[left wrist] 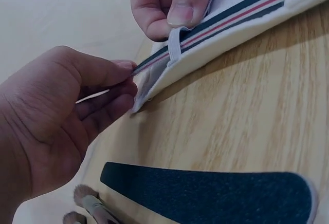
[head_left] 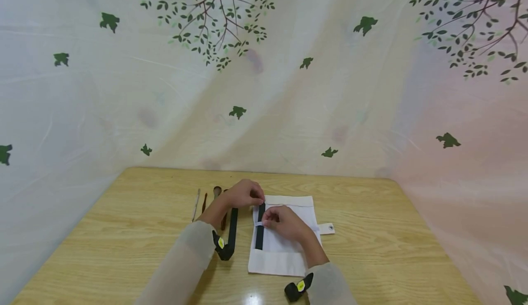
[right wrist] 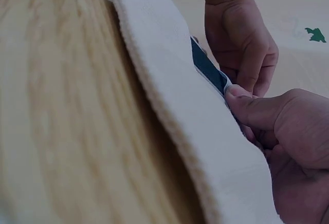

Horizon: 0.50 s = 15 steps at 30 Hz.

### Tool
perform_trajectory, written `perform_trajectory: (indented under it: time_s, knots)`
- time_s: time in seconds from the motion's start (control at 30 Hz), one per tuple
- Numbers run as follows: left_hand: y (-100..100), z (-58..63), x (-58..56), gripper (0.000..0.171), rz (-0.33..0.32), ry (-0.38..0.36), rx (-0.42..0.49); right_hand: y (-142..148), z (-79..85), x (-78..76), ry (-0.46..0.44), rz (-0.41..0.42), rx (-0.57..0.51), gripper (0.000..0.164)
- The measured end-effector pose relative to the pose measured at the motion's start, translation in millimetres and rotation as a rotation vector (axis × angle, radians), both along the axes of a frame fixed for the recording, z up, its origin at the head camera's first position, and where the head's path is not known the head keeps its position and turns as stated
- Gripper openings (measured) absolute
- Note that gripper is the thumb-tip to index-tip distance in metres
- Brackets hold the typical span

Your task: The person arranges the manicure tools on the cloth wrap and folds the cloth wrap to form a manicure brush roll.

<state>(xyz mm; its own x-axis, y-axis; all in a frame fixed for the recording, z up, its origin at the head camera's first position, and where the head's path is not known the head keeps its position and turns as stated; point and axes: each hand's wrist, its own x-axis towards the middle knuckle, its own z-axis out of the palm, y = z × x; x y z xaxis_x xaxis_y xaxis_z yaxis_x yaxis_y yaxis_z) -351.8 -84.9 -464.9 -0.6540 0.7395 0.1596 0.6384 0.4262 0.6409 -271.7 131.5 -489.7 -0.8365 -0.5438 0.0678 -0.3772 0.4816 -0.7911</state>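
Note:
A dark nail file (head_left: 260, 237) with a red-and-white striped edge lies along the left side of an open white cloth pouch (head_left: 280, 263). Its near end is tucked under the pouch's bottom fold. My left hand (head_left: 246, 193) pinches the far end between thumb and fingers, seen closely in the left wrist view. A white elastic loop (left wrist: 175, 45) crosses over the file. My right hand (head_left: 287, 222) pinches that loop at the file's side, thumb on top. In the right wrist view the pouch's raised edge (right wrist: 169, 70) hides part of the file.
A second dark nail file (left wrist: 216, 190) lies on the wooden table (head_left: 103, 236), left of the pouch. Beyond it are a brush (head_left: 217, 192) and slim tools (head_left: 195, 204), partly behind my left arm. A snap strap (head_left: 327, 228) sticks out rightward from the pouch.

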Motion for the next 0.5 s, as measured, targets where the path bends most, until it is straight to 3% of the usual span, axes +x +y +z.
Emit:
perform_trajectory:
  time_s: [0.13, 0.5]
  knots:
    - [1.6, 5.2, 1.7, 0.008, 0.003, -0.007, -0.049, -0.2, 0.8, 0.4, -0.004, -0.001, 0.001, 0.007]
    - [-1.0, 6.6, 6.5, 0.012, 0.039, -0.177, -0.081, -0.2, -0.6, 0.2, -0.008, -0.004, -0.003, 0.006]
